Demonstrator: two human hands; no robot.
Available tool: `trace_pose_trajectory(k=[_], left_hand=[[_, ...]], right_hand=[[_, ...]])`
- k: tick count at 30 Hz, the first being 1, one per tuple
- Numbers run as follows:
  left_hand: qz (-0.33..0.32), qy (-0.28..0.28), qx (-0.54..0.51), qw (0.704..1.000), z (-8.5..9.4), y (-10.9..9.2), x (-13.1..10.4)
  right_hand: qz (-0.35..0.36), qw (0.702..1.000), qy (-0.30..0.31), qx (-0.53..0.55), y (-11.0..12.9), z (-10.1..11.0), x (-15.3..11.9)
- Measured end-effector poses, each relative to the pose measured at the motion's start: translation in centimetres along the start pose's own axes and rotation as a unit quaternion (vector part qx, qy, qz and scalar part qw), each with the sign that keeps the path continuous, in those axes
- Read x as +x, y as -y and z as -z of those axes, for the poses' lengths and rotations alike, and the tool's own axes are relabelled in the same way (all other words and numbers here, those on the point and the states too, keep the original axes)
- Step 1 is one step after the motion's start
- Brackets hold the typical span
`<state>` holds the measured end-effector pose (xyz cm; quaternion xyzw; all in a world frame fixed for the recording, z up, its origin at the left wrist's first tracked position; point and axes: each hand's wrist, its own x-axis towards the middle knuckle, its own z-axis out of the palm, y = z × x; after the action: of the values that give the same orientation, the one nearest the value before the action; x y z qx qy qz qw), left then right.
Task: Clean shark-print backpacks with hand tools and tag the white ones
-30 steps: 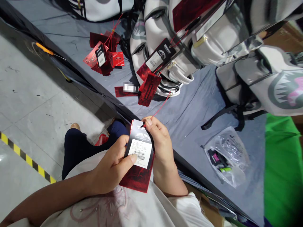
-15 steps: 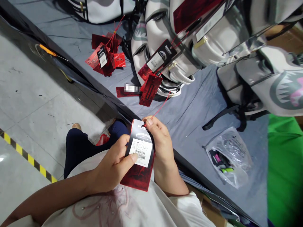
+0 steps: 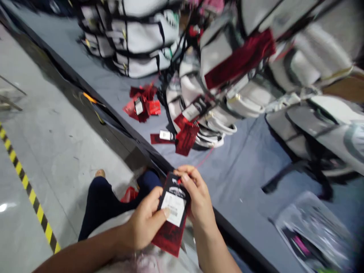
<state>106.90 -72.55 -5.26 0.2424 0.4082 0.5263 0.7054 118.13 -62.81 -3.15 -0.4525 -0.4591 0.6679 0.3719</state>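
A black tag (image 3: 179,188) with a white barcode label lies over a larger red tag (image 3: 170,236), both held in front of my body. My left hand (image 3: 149,216) pinches their left side, its thumb on the label's lower left. At the top right corner, my right hand (image 3: 196,191) grips them near the hole, where a thin red string runs up toward the bags. Just beyond, several red and black tags (image 3: 187,139) hang from a row of white and grey bags (image 3: 189,89).
More white bags (image 3: 145,40) are stacked at the back. A bunch of red tags (image 3: 142,104) lies on the grey-covered table (image 3: 236,163). At the right are a grey bag with black straps (image 3: 304,129) and a clear plastic bag (image 3: 313,227). An orange-handled tool (image 3: 90,98) is at the table's edge.
The view has shifted, so the table and bags sit lower in the picture and more stacked bags show at the top. Both hands keep their grip on the tags, which look slightly tilted.
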Motion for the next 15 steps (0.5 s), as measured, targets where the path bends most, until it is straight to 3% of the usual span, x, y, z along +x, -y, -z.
trace_pose_trajectory(k=[4, 6, 9, 11, 12, 13, 15], left_hand=[[-0.033, -0.003, 0.046, 0.998, 2.1, 1.2, 2.1], [-0.031, 0.005, 0.075, 0.997, 3.4, 1.8, 3.0], [-0.017, 0.074, 0.122, 0.990, 6.0, 1.2, 5.1], [-0.043, 0.086, 0.166, 0.981, 8.3, -1.3, 8.1], [-0.078, 0.057, 0.200, 0.975, 9.6, -3.4, 10.2], [-0.125, 0.005, 0.240, 0.963, 10.9, -5.9, 12.7], [-0.229, -0.144, 0.368, 0.890, 13.2, -11.8, 18.6]], right_hand=[[-0.020, 0.997, 0.025, 0.072, -0.5, 0.1, 2.9], [-0.019, 0.995, -0.004, 0.095, -0.6, 0.1, 4.6], [-0.001, 0.994, -0.062, 0.089, -0.7, 0.4, 6.6], [0.019, 0.994, -0.092, 0.061, -0.7, 0.7, 7.6], [0.027, 0.993, -0.104, 0.047, -0.8, 0.9, 8.1], [0.031, 0.992, -0.115, 0.034, -0.8, 1.1, 8.6], [0.016, 0.992, -0.123, 0.005, -1.1, 1.7, 9.7]])
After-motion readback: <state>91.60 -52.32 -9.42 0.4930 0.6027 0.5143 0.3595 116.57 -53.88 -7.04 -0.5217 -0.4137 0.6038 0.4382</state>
